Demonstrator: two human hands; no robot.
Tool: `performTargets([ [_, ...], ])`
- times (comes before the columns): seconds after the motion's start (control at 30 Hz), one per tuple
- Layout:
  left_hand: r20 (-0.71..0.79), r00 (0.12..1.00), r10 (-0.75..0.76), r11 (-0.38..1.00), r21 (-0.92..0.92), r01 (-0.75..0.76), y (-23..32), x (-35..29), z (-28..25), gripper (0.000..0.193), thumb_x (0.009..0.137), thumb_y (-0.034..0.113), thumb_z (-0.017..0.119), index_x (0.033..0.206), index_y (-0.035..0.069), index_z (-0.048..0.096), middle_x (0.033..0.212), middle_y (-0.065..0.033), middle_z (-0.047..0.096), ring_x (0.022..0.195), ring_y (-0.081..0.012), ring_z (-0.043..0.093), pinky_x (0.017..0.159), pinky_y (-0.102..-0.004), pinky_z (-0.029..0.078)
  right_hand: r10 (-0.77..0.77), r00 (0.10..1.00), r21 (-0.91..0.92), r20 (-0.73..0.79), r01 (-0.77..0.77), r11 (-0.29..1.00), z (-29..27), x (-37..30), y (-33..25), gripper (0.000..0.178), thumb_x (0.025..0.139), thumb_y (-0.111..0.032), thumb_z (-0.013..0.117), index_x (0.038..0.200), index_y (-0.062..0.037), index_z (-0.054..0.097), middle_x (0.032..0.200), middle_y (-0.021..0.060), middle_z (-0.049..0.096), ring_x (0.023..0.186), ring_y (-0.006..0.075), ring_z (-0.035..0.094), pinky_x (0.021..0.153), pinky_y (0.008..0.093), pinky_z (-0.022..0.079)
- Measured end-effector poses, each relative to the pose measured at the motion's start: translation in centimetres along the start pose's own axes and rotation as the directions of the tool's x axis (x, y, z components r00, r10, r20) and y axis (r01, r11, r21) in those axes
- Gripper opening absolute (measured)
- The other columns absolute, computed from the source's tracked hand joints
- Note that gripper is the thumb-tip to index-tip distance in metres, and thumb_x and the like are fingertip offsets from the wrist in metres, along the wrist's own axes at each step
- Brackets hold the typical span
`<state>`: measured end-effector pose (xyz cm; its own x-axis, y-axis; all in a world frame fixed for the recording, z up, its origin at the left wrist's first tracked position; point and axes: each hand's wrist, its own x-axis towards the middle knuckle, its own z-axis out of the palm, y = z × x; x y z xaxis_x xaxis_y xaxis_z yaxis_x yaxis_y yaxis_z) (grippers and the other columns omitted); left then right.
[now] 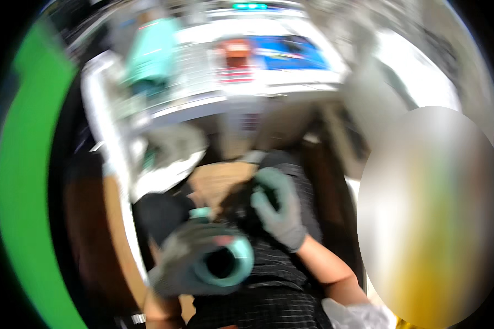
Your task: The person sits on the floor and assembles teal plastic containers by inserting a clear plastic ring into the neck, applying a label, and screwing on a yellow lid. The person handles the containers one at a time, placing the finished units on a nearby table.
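Observation:
In my gloved left hand is a hollow teal cylinder, its round dark opening turned up toward me. The hand is closed around its left side, and a small pinkish patch shows near the rim. A bit of teal also shows just beyond my fingers; I cannot tell if it belongs to the cylinder. My gloved right hand is over my right thigh. Its thumb and fingers curve apart around a dark gap, with nothing visible between them. Motion blurs the whole picture.
Ahead is a white worktable bearing a large teal container, an orange-red object and a blue mat. A white bag hangs below its left side. Brown cardboard lies between my legs. White wrapped bulk stands right.

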<state>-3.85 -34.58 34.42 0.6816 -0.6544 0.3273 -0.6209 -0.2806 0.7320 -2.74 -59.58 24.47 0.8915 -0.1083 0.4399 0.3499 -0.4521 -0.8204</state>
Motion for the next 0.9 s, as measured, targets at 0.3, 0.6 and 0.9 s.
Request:
performTargets([
  [0.3, 0.245, 0.943, -0.226, 0.963, -0.092, 0.254, -2.9, 4.0, 6.2, 0.085, 0.049, 0.013, 0.09, 0.129, 0.001, 0.061, 0.115, -0.0147, 0.072, 0.104, -0.0263, 0.071, 0.095, -0.0392, 0.056, 0.306, 0.774, -0.09, -0.554, -0.422, 0.902, -17.1, -12.6, 6.0, 0.011, 0.095, -0.008, 0.073, 0.097, 0.0021, 0.072, 0.104, 0.0151, 0.073, 0.089, 0.0242, 0.071, 0.082, 0.0343, 0.058],
  [0.6, 0.216, 0.921, -0.325, 0.871, -0.312, 0.381, -2.1, 5.4, 8.6, 0.085, 0.056, 0.018, 0.093, 0.131, -0.003, 0.058, 0.116, -0.0118, 0.069, 0.104, -0.0216, 0.068, 0.093, -0.0362, 0.056, -0.072, 0.804, -0.724, -0.59, -0.488, 0.488, -30.6, -7.7, 15.7, 0.018, 0.093, -0.016, 0.064, 0.106, -0.008, 0.074, 0.112, 0.0136, 0.069, 0.098, 0.0341, 0.069, 0.084, 0.0467, 0.055],
  [0.9, 0.002, 0.999, -0.045, 0.966, 0.255, 0.043, -2.0, 3.5, 8.7, 0.1, 0.067, 0.032, 0.096, 0.148, -0.001, 0.046, 0.138, -0.0226, 0.052, 0.126, -0.0384, 0.052, 0.108, -0.0517, 0.044, -0.005, 0.83, -0.701, -0.558, -0.468, 0.538, -27.8, -6.0, 12.9, 0.022, 0.087, -0.017, 0.072, 0.108, -0.0127, 0.07, 0.104, 0.0108, 0.07, 0.09, 0.0276, 0.068, 0.079, 0.044, 0.057],
])
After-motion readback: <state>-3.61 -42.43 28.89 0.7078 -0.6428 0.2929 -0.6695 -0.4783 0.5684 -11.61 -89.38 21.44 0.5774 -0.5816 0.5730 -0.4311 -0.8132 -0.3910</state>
